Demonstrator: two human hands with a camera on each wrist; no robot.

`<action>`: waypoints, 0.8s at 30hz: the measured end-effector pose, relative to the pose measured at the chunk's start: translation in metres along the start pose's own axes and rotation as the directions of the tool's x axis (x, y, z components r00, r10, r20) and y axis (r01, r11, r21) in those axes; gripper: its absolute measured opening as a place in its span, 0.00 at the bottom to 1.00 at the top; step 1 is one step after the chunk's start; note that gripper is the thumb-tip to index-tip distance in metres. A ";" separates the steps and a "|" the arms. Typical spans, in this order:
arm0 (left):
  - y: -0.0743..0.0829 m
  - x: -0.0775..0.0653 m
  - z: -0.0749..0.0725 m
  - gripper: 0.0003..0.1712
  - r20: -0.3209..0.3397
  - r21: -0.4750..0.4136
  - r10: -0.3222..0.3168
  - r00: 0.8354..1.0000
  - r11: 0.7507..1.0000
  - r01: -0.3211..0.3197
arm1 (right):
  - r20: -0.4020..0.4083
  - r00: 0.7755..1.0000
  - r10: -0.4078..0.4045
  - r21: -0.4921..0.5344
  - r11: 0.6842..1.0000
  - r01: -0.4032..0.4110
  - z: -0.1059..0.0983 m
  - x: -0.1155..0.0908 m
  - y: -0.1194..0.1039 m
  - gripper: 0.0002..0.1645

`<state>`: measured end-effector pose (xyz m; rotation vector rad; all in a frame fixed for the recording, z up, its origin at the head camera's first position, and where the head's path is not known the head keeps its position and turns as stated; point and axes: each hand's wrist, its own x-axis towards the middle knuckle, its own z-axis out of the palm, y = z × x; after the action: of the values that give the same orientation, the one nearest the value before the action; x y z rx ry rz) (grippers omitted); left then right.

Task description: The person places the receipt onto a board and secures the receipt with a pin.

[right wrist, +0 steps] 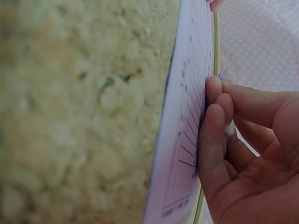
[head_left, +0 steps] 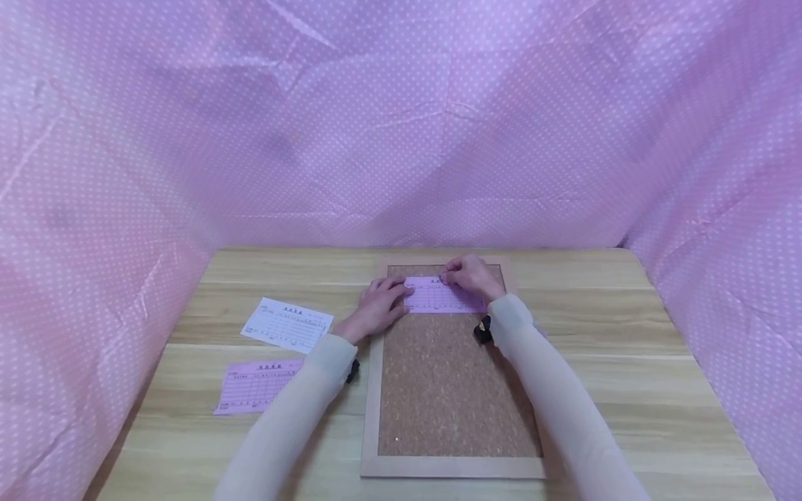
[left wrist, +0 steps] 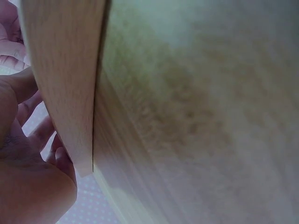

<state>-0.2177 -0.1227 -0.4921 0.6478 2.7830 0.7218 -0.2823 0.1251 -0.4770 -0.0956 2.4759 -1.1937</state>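
Observation:
A framed cork board (head_left: 457,390) lies on the table, with a pink printed slip (head_left: 432,299) flat across its upper part. My left hand (head_left: 376,306) rests at the slip's left edge, fingertips pressing the paper onto the board; the left wrist view shows this hand (left wrist: 32,158) beside the wooden frame (left wrist: 65,79). At the slip's top edge, my right hand (head_left: 471,277) pinches a small purple push pin (right wrist: 220,75). Most of that pin is hidden by the fingers. The slip (right wrist: 187,121) bends slightly up from the cork in the right wrist view.
Left of the board lie a white printed slip (head_left: 288,325) and another pink slip (head_left: 253,386), partly covered by the left forearm. A tiny white dot (head_left: 397,439) shows low on the cork. Pink dotted cloth (head_left: 413,139) hangs around the wooden table (head_left: 626,396).

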 end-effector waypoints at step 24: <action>0.004 -0.003 -0.003 0.24 0.007 -0.002 -0.004 1.000 1.000 0.004 | -0.042 0.998 -0.048 -0.216 0.976 0.037 0.005 0.002 -0.007 0.11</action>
<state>-0.2143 -0.1228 -0.4871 0.6424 2.7759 0.7199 -0.2829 0.1161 -0.4748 -0.1820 2.6500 -0.9503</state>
